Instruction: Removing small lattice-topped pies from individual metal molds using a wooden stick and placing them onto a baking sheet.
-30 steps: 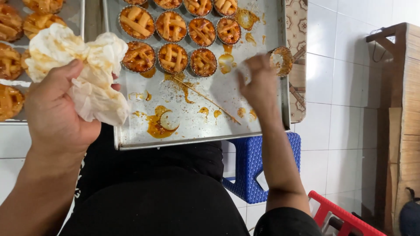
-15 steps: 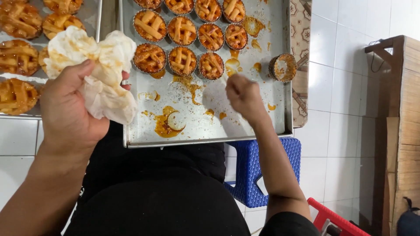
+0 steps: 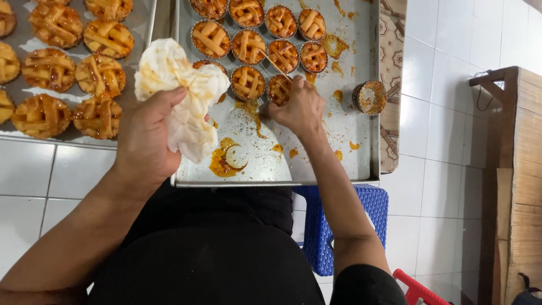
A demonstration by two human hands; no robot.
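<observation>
Crumpled stained paper towel (image 3: 183, 99) clenched in left hand (image 3: 148, 138), held above near-left corner of metal baking tray (image 3: 361, 164). Thin wooden skewer (image 3: 276, 65) pinched in right hand (image 3: 299, 109), fingertips pressed at small lattice tart (image 3: 278, 89) in nearest row. Empty tart tin (image 3: 370, 97) set apart at tray's right. Syrup spill (image 3: 226, 161) seen near front edge.

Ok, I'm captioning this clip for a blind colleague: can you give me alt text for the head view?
Seen from above, a person's right hand reaches onto a syrup-smeared metal baking tray, touching a small lattice-topped tart among a cluster, while the left hand holds crumpled stained paper. A second tray of tarts lies to the left, and a blue plastic stool stands on white tiles below.
</observation>
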